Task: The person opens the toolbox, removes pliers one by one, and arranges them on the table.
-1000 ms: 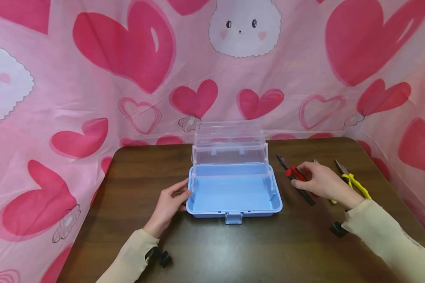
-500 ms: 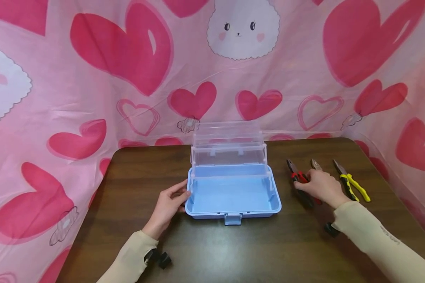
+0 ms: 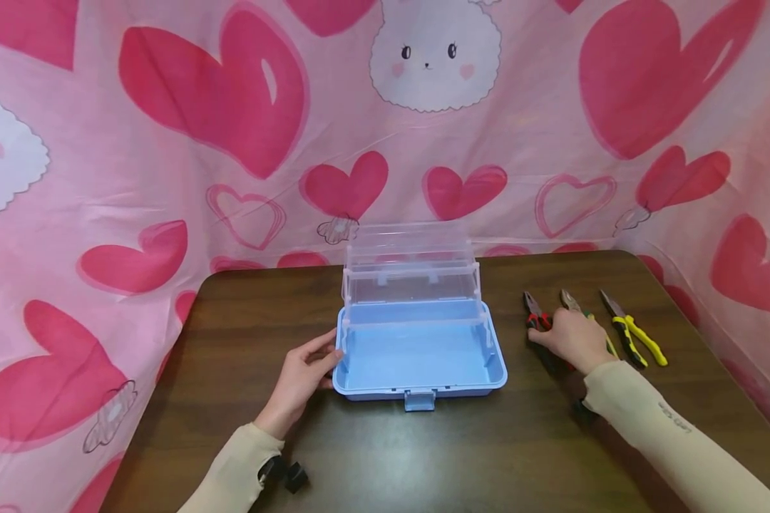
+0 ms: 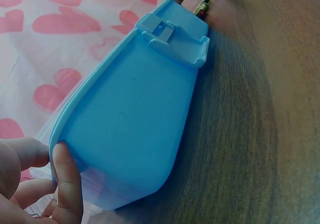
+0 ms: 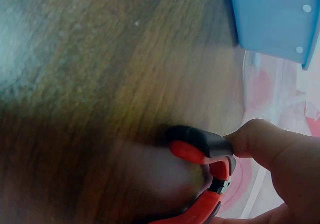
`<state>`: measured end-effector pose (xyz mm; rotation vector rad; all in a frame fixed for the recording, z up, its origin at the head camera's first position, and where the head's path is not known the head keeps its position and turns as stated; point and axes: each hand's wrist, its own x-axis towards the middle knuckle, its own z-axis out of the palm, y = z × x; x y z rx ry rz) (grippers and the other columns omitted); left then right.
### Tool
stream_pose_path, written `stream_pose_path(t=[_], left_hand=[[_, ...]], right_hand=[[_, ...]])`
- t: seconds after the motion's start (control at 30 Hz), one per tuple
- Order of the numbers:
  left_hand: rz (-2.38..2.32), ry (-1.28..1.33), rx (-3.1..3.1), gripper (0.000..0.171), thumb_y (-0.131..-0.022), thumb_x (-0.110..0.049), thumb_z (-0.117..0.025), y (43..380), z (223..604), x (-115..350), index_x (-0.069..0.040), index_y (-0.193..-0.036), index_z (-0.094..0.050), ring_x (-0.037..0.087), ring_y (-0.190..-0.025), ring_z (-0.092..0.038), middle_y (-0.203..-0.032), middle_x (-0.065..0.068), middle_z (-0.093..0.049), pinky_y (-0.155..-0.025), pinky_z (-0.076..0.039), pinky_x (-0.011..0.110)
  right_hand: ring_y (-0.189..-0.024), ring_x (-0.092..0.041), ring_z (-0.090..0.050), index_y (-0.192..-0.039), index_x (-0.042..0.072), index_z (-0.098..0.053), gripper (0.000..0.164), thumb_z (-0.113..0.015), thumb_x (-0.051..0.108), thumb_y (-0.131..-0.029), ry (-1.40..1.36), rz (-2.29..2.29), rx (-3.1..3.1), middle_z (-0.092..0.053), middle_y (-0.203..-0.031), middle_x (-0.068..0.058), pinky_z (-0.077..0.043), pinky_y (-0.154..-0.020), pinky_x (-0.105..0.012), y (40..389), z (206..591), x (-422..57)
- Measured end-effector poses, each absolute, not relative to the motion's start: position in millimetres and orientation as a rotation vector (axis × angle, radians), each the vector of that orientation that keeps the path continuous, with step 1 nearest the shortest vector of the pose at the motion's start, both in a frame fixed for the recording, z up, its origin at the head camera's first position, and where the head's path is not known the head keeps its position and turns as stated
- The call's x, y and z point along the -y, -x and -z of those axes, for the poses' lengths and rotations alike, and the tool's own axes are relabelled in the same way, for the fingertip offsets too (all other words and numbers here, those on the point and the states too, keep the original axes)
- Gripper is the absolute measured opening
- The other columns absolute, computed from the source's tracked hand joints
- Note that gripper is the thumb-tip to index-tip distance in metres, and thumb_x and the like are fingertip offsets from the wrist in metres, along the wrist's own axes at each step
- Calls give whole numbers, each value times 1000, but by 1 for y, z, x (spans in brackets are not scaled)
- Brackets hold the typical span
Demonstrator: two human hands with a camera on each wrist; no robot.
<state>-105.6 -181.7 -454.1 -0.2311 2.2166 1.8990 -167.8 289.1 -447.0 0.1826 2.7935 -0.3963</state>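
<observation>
My left hand (image 3: 298, 381) pinches the left rim of a light-blue plastic toolbox (image 3: 417, 392); in the left wrist view the left hand (image 4: 35, 179) has a finger along the toolbox's outer wall (image 4: 130, 114). The clear lid (image 3: 411, 249) is raised at the back. To the right of the box, my right hand (image 3: 571, 338) grips a pair of red-and-black pliers (image 3: 534, 310), jaws pointing away. In the right wrist view the thumb presses one handle of the pliers (image 5: 195, 146), low over the table. Fingers on the far side are mostly hidden.
Partly behind the right hand lie pliers with green-and-yellow handles (image 3: 571, 299). Further right are yellow-and-black pliers (image 3: 629, 331). All this is on a dark wooden table (image 3: 391, 463), with a pink heart-patterned cloth (image 3: 231, 142) hanging around its back and sides.
My right hand has shifted the red-and-black pliers rightward, closer to the other pliers, and turned them straighter. The middle pair shows more now. My left hand keeps its hold on the toolbox.
</observation>
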Motion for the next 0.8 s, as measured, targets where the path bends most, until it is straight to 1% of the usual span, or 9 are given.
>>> stream_pose_path(t=[0.07, 0.2, 0.3, 0.43, 0.63, 0.8], left_hand=[[-1898, 230, -2224, 52, -98, -19, -74, 105, 454, 183, -17, -148, -61, 25, -85, -67, -116, 16, -63, -67, -61, 30], [-1915, 244, -2217, 52, -97, -17, -75, 103, 456, 184, -16, -147, -61, 24, -80, -66, -115, 16, -62, -65, -60, 28], [-1924, 259, -2210, 52, -97, -15, -76, 101, 457, 185, -15, -147, -62, 23, -76, -67, -114, 15, -62, -64, -60, 28], [-1921, 248, -2226, 51, -97, -15, -75, 100, 458, 186, -15, -147, -62, 23, -76, -67, -113, 16, -62, -64, -60, 28], [-1932, 235, -2238, 51, -97, -16, -75, 104, 457, 186, -15, -147, -62, 23, -80, -66, -114, 16, -61, -64, -60, 29], [-1932, 242, -2237, 51, -98, -18, -75, 106, 456, 185, -14, -147, -62, 24, -85, -64, -116, 16, -62, -65, -60, 29]], right_hand=[[-63, -27, -54, -83, -2, -61, 54, -68, 52, -91, -188, 395, -2799, -57, -73, -13, -45, -53, -39, 169, 448, -288], [-62, -27, -53, -80, 0, -62, 54, -69, 52, -91, -179, 381, -2811, -55, -72, -12, -44, -53, -38, 170, 450, -285], [-64, -28, -53, -83, -2, -62, 55, -69, 52, -91, -170, 376, -2811, -55, -73, -14, -45, -54, -39, 169, 452, -283], [-65, -29, -54, -88, -5, -61, 60, -68, 54, -92, -167, 367, -2831, -56, -75, -15, -46, -54, -39, 168, 452, -283], [-65, -29, -53, -92, -8, -59, 65, -68, 57, -93, -127, 361, -2882, -55, -75, -16, -45, -55, -39, 168, 454, -285], [-67, -30, -52, -95, -9, -60, 66, -69, 57, -93, -77, 382, -2904, -55, -77, -16, -44, -57, -39, 167, 457, -288]])
